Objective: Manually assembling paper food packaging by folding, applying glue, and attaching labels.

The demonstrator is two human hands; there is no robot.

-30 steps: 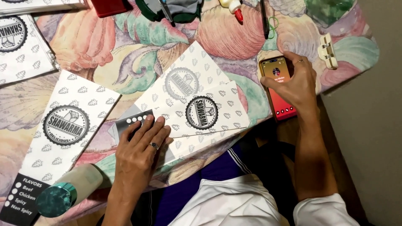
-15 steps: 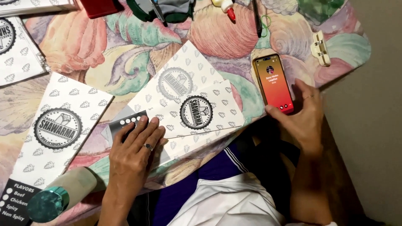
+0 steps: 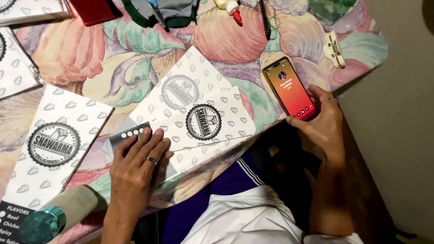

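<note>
Left hand [image 3: 135,167]: spread flat, pressing a white printed paper wrapper, partly folded into a pointed pocket [image 3: 194,113], at the near edge of the floral-clothed worktop [image 3: 135,58]. Right hand [image 3: 323,122]: fingers curled, touching a lit orange-screened smartphone [image 3: 290,89] just right of the wrapper. Folding looked half done. Another flat printed wrapper [image 3: 58,144] lay left, unfolded.

Bare tablecloth [image 3: 135,68] lies open between paper sleeves [image 3: 194,108] and bottles [image 3: 228,7].

Home table, shell-patterned tablecloth [image 3: 113,68]
</note>
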